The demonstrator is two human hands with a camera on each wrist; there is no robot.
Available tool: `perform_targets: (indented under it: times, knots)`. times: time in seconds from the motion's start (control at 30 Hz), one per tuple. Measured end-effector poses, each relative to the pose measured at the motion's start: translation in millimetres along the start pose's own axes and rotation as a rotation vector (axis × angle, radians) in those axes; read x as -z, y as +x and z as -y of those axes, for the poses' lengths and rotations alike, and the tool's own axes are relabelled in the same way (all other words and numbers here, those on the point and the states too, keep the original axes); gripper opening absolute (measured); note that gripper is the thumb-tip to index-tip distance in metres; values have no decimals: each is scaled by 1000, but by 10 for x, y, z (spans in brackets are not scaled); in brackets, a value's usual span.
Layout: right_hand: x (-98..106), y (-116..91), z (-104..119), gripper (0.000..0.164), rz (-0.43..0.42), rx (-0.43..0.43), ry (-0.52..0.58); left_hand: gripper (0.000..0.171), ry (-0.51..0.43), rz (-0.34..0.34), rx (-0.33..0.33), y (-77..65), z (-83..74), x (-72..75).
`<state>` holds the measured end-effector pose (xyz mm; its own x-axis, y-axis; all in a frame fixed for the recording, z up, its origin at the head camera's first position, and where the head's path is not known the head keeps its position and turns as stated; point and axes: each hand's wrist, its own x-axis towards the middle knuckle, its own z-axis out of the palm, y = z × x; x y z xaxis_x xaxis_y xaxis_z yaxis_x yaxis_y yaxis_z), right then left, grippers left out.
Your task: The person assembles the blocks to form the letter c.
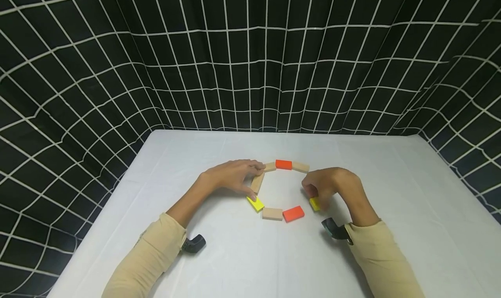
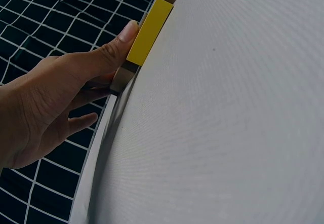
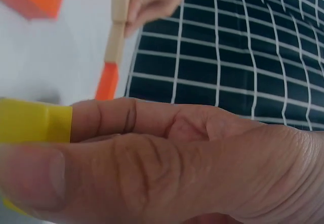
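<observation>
Wooden blocks form a ring on the white table. My left hand [image 1: 234, 176] lies at the ring's left side, thumb on a yellow block [image 1: 256, 204] and fingertips by a plain wooden block [image 1: 257, 184]. In the left wrist view that thumb presses the yellow block's [image 2: 150, 31] edge. On the right side of the ring, my right hand [image 1: 332, 182] pinches another yellow block [image 1: 314, 204] between thumb and fingers. The right wrist view shows this yellow block [image 3: 38, 120] partly hidden by the thumb.
At the ring's near side lie a plain block [image 1: 272, 214] and a red-orange block [image 1: 293, 213]. The far side has a red-orange block [image 1: 283, 164] between two plain ones. A white cloth covers the table [image 1: 235, 267]; a black gridded curtain [image 1: 258, 50] surrounds it.
</observation>
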<state>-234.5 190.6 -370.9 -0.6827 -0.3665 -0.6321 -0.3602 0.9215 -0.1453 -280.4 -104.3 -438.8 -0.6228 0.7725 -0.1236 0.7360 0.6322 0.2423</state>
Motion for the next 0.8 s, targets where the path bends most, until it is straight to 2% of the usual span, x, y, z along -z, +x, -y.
perform_targets:
  times: [0.17,0.4,0.8]
  knots:
    - [-30,58,118,35,23,31,-33,88,3,-4,1,-1,-5,2]
    - [-70,130,210,37,51,31,-52,89,-2,-2,6,-4,-12,5]
    - [-60,156,254,36,49,45,-52,88,-6,-1,10,-3,-10,9]
